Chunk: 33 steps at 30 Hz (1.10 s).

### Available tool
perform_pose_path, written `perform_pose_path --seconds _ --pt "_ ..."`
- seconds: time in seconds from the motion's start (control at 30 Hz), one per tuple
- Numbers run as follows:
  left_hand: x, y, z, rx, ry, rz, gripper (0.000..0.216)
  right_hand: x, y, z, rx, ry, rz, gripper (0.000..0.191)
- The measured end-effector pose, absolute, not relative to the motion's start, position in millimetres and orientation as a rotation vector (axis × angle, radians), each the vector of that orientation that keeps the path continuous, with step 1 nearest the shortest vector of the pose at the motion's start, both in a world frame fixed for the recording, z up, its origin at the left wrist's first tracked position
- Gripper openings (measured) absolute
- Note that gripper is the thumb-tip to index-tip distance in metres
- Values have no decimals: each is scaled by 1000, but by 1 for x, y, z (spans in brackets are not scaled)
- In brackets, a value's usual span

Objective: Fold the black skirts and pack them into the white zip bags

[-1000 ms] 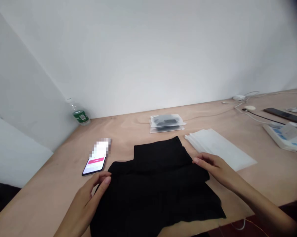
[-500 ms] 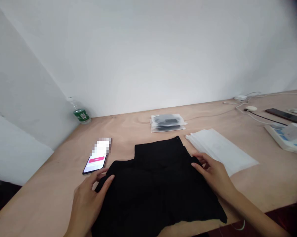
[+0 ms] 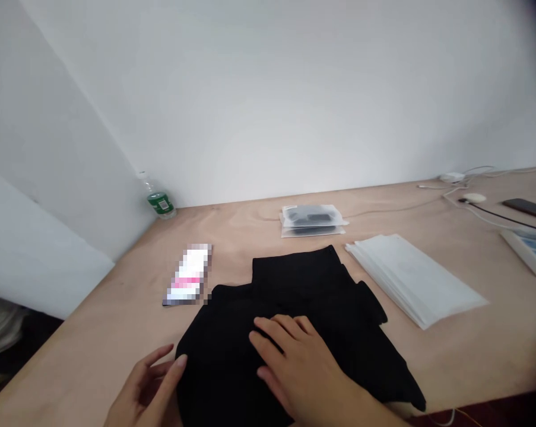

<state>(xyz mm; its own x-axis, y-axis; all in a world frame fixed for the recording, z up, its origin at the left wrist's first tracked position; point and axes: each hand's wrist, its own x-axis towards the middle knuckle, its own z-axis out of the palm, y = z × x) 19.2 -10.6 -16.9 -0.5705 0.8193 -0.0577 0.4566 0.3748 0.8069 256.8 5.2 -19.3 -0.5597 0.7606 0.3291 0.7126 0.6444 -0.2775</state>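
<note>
A black cloth garment (image 3: 294,284) lies spread on the wooden table, its narrower, straight-edged end pointing toward the wall. My right hand (image 3: 294,362) rests on top of the cloth near its middle, fingers stretched out and slightly apart. At the garment's left edge is my left hand (image 3: 147,385), with thumb and fingers apart and the thumb tip touching the fabric border. Part of the near side of the garment is hidden under my right hand and forearm, and its near end runs out of the picture.
A lit phone (image 3: 188,276) lies to the left, with a green-labelled bottle (image 3: 161,203) behind it. Packaged dark items (image 3: 312,219) sit near the wall. White translucent bags (image 3: 414,276) are stacked at right, before cables, a dark phone (image 3: 528,209) and a power strip (image 3: 528,252).
My right hand has left the garment's right edge and moved left onto its middle. My left hand has slid down along the left edge. The view has shifted slightly.
</note>
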Motion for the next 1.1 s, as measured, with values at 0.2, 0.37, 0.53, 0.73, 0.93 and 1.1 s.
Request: perform_pose_path --seconds 0.2,0.37,0.53,0.73,0.93,1.1 --pt "35 0 3 1057 2280 1073 54 250 12 -33 -1333 -2342 243 40" --pt "74 4 21 1278 2295 1265 48 253 6 -14 -1327 -2085 490 39" --pt "133 6 23 2138 1769 1432 18 260 5 -10 -1339 -1679 657 63" --pt "150 3 2 2481 1181 1351 32 289 12 -22 -1642 -1575 524 46" --pt "131 4 -7 1778 2076 923 42 298 15 -29 -1855 -1769 281 48" --pt "140 17 -9 1652 2081 615 65 294 14 -34 -1772 -1843 248 49"
